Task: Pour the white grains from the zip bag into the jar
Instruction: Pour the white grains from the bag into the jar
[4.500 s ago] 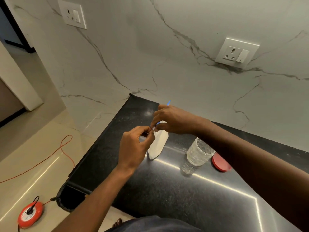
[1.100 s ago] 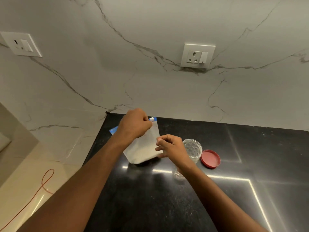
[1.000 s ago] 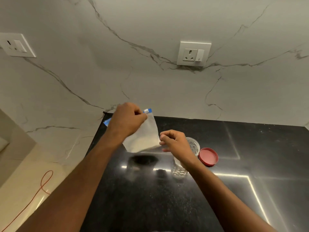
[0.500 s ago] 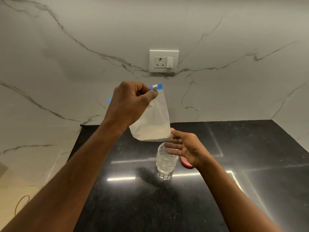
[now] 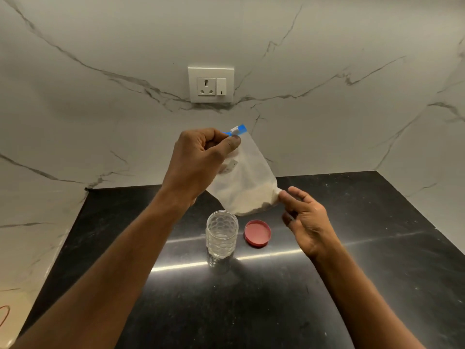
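A clear zip bag [image 5: 245, 182] with a blue zip strip hangs in the air above the counter, white grains settled in its lower right corner. My left hand [image 5: 198, 161] is shut on the bag's top edge by the slider. My right hand [image 5: 304, 217] pinches the bag's bottom right corner with thumb and forefinger, its other fingers spread. Below and left of the bag stands an uncapped clear dimpled jar [image 5: 222, 234] on the black counter [image 5: 251, 298]. I cannot tell whether the zip is open.
A red lid [image 5: 257, 233] lies flat just right of the jar. The marble wall behind carries a socket plate [image 5: 210, 84]. The counter's left edge drops to the floor, where a red cord [image 5: 3, 317] shows.
The bag has swung to the right of the jar and tilted. My right hand has shifted from under the bag to its bottom right corner. The red lid is now uncovered.
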A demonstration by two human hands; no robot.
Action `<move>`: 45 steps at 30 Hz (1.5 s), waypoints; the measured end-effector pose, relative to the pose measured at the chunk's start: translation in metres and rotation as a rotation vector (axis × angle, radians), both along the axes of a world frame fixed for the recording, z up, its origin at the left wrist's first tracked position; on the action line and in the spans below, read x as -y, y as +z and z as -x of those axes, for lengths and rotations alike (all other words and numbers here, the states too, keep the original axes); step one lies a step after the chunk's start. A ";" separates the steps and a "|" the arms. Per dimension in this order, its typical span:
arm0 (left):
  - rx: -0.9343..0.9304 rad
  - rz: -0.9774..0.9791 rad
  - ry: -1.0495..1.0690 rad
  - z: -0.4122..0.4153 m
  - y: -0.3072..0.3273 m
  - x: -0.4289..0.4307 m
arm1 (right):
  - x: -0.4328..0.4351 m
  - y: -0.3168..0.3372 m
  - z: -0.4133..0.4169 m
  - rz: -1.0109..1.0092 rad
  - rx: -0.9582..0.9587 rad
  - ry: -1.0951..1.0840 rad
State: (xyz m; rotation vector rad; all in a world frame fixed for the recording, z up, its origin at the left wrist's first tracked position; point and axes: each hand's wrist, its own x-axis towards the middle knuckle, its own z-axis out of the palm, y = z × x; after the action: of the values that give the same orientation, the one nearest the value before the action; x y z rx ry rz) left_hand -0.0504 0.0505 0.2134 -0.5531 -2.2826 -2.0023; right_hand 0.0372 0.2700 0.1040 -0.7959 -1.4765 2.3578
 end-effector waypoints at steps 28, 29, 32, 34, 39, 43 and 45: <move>0.367 -0.165 -0.030 -0.010 -0.107 -0.003 | -0.069 0.004 0.024 -0.596 -0.391 -0.192; 0.370 -0.168 -0.028 -0.009 -0.107 -0.003 | -0.070 0.003 0.023 -0.595 -0.385 -0.178; 0.376 -0.176 -0.033 -0.009 -0.109 -0.002 | -0.072 0.002 0.021 -0.571 -0.381 -0.119; 0.382 -0.186 -0.038 -0.009 -0.110 -0.001 | -0.072 0.005 0.020 -0.568 -0.391 -0.073; 0.357 -0.185 -0.021 -0.012 -0.112 0.004 | -0.073 0.021 0.021 -0.690 -0.441 0.064; 0.284 0.050 0.120 -0.011 -0.108 0.009 | -0.074 0.029 0.023 -0.794 -0.478 0.116; 0.106 0.275 0.222 -0.009 -0.100 0.010 | -0.073 0.032 0.024 -0.812 -0.475 0.136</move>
State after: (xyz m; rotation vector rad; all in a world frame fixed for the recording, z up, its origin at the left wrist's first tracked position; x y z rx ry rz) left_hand -0.0411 0.0403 0.1138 -0.1968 -2.5710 -1.6673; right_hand 0.0136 0.3431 0.1361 0.0634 -2.0272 1.5862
